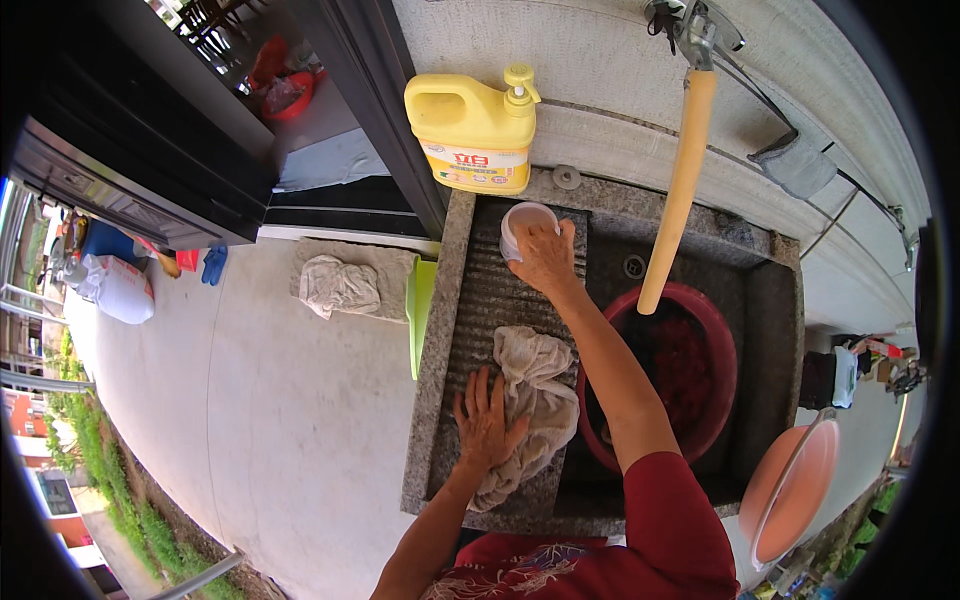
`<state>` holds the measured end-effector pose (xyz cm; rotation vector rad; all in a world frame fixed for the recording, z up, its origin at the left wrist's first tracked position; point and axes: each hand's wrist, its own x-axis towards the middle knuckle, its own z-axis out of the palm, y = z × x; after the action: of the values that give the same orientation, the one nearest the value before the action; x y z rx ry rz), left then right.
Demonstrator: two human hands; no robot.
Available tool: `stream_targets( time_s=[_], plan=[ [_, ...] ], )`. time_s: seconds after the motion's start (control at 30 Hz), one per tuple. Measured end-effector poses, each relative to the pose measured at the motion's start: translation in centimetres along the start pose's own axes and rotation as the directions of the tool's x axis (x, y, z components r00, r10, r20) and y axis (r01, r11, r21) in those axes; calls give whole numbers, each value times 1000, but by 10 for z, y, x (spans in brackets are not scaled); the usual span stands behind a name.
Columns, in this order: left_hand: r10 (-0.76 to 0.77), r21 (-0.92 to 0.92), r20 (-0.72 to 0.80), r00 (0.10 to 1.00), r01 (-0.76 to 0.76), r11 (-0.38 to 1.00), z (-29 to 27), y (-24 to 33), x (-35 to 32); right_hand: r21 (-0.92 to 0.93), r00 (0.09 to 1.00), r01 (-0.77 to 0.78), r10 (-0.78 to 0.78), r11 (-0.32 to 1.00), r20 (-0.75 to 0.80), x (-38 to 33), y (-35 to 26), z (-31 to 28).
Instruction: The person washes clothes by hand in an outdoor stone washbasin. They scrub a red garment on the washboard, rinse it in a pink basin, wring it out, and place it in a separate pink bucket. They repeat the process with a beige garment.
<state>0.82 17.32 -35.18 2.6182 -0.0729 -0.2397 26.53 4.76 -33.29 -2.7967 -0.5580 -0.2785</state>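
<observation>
My right hand [545, 258] is closed around a small white translucent tub [529, 213] at the far end of the ridged stone washboard [480, 285]. Nearer to me, my left hand [486, 418] lies with its fingers spread on the ridges, its thumb against a wet, crumpled off-white cloth [540, 385]. That cloth stretches along the washboard toward the near rim. In the sink basin beside it sits a dark red tub [722, 350] holding dark contents I cannot make out, partly hidden by my right forearm. A yellow hose [680, 180] hangs from the tap above it.
A yellow pump jug [475, 135] stands behind the stone sink [437, 350]. A round stopper [567, 177] lies on the back rim. Left of the sink are a green plastic container [422, 300] and another cloth [338, 286]. A pink basin [795, 490] leans at the right.
</observation>
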Motion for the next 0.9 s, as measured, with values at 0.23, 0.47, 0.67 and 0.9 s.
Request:
stream_targets(
  time_s=[0.23, 0.47, 0.67, 0.9],
  plan=[
    [-15, 15, 30, 999, 15, 1000, -1, 1, 2, 68, 942, -163, 134, 984, 307, 29, 19, 37],
    [-30, -9, 44, 999, 30, 1000, -3, 1, 2, -102, 845, -170, 198, 980, 497, 45, 7, 15],
    [-16, 41, 8, 1000, 16, 999, -2, -3, 2, 635, 964, -185, 263, 750, -31, -4, -8, -25],
    [-2, 19, -18, 1000, 2, 1000, 7, -3, 1, 328, 990, 139, -121, 934, -73, -204, -64, -24]
  ],
)
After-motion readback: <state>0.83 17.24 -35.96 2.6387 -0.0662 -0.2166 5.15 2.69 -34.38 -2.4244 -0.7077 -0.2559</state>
